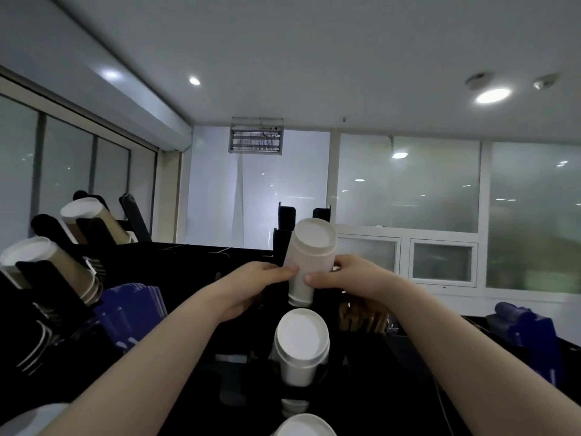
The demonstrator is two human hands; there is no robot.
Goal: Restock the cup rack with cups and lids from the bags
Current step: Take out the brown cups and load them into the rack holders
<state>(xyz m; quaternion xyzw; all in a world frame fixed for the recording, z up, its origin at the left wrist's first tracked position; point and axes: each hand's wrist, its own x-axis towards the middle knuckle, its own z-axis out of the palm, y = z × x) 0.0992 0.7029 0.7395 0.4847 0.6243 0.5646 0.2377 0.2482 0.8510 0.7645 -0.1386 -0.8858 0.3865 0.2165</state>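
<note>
White cup stack [306,262] pinched between both hands' fingers [284,272].

We see only two arms and two hands of the person. The left hand [261,278] and the right hand [349,275] are bare. The left forearm [157,357] and the right forearm [440,341] are bare too, from the wrists down to the lower edge of the view. There the wide lens makes them look broad. Both forearms are smooth and even in outline, narrowing toward the wrists. The fingers [287,270] are slender with rounded tips. Nails and finer marks are too soft for us to tell.
</note>
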